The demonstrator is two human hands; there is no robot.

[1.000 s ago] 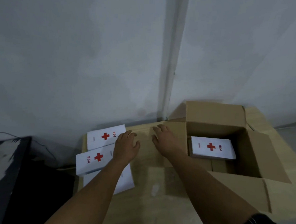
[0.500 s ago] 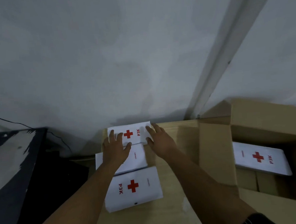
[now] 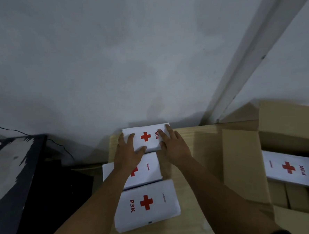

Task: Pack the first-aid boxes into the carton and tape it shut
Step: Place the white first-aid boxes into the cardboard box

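Lowest in the frame, just left of centre, the nearest box (image 3: pixel 146 205) lies flat on the pale counter (image 3: pixel 189 221), red cross and "P3K" facing up. Above it the middle box (image 3: pixel 146 169) is half hidden under the person's left forearm. Farthest, against the grey wall (image 3: pixel 110 65), sits the far box (image 3: pixel 147 138), and both hands are on it. The left hand (image 3: pixel 128 152) lies over its left end with the thumb hooked at the near edge; the right hand (image 3: pixel 173 146) lies flat-fingered against its right end, thumb along the near corner. That looks like a two-sided clamp about to lift, not a closed grip yet.

These look like thin white cardboard: light, fairly stiff, smooth and a bit slippery, and easy to dent at the corners. Holding by the two short ends, as now, seems the sound way.

At the right edge the carton (image 3: pixel 243 165) stands with flaps up, a packed box (image 3: pixel 290 170) already inside.
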